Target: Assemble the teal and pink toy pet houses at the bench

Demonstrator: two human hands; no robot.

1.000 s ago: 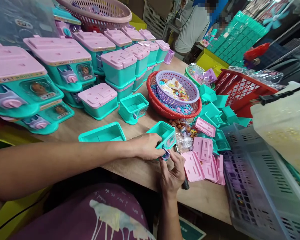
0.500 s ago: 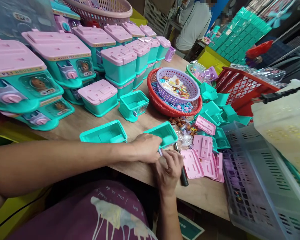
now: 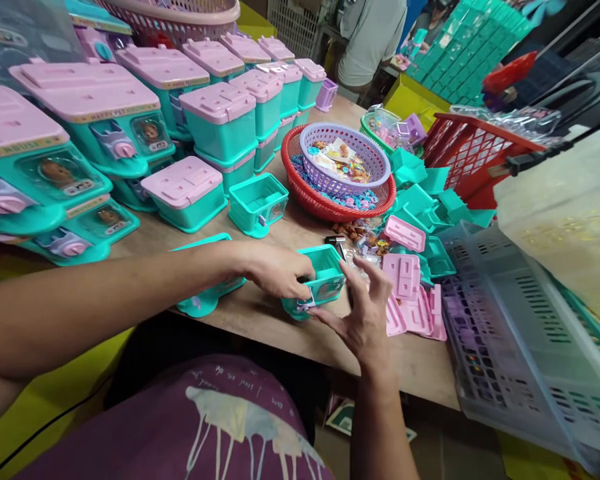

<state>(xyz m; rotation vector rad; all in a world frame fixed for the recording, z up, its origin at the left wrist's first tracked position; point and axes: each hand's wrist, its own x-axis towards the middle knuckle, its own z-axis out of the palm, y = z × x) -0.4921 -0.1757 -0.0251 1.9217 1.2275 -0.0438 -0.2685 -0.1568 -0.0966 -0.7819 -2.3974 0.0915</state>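
Note:
A lidless teal toy box (image 3: 325, 268) stands on the wooden table in front of me, its clear window and a small lilac piece (image 3: 305, 304) on the side facing me. My left hand (image 3: 280, 270) grips the left end of this box, fingers bent over the rim by the lilac piece. My right hand (image 3: 365, 310) spans the box's right side, with the thumb low near the lilac piece and the index finger at the right corner. Behind my left forearm sits another open teal box (image 3: 213, 293), partly hidden. A hammer (image 3: 336, 240) lies just beyond the right hand, its handle mostly covered.
Pink-lidded teal boxes (image 3: 183, 181) stand stacked at the left and back. A lilac basket (image 3: 345, 157) of small parts rests in a red basket (image 3: 300, 200). Pink lids (image 3: 403, 277) and loose teal boxes (image 3: 415, 207) lie to the right, beside a clear crate (image 3: 510, 360).
The box in my hands has turned so its window side faces me more. My right hand has moved from the front edge to the box's right corner and spread. The hammer has shifted.

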